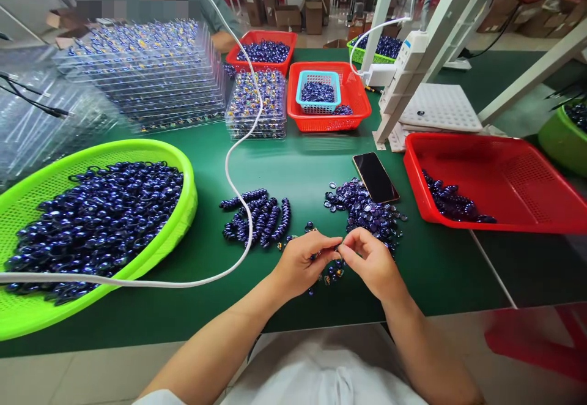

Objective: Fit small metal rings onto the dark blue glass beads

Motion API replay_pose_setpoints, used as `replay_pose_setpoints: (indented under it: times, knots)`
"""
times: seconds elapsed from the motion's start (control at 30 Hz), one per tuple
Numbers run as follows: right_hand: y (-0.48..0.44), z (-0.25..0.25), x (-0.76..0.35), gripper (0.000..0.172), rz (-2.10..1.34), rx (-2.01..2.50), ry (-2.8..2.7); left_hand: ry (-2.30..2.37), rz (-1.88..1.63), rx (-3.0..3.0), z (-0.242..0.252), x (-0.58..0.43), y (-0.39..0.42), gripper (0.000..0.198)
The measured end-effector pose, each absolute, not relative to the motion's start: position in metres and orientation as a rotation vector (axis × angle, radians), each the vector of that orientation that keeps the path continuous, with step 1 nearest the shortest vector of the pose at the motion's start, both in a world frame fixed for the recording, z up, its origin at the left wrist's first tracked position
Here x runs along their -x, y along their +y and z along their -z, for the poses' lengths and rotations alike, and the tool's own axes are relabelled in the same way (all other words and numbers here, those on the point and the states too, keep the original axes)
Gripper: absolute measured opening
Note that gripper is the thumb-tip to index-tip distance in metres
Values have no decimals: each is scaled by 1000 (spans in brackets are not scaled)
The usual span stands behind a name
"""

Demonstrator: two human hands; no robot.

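Note:
My left hand (306,259) and my right hand (369,260) meet fingertip to fingertip above the green table. Both are pinched together on something small that the fingers mostly hide. Just beneath them lie a few dark blue pieces with gold-coloured parts (334,272). Beyond my right hand spreads a loose pile of small, round, shiny dark blue caps (367,209). Several ridged rows of stacked dark blue pieces (263,220) lie beyond my left hand, to its left.
A green basket (188,209) heaped with blue pieces stands left. A white cable (228,169) crosses the table. A phone (376,177) rests against the cap pile. Right is a red basket (495,166). Clear trays (183,93) are stacked at the back, with a person behind them.

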State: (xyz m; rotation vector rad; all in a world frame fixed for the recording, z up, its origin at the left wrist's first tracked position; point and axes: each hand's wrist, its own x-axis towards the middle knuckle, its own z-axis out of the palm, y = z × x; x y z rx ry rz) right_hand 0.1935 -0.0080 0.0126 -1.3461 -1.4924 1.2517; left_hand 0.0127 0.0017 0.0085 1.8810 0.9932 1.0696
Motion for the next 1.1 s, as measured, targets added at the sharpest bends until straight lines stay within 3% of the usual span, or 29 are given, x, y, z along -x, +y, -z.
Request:
replay_pose_setpoints:
  times: [0.2, 0.4, 0.77, 1.1]
  knots:
    - [-6, -18, -191, 12, -1077, 1395, -1577, 1106, -977, -1533, -9, -19, -1, 24]
    - [-7, -13, -199, 16, -1187, 1334, -1495, 1100, -934, -983, -13, -19, 4, 27]
    - [-12, -13, -199, 6, -961, 1222, -1642, 1065, -977, -841, -16, -16, 7, 16]
    - [-10, -13, -189, 21, -670, 985, -1837, 1086, -931, -861, -21, -21, 3, 15]
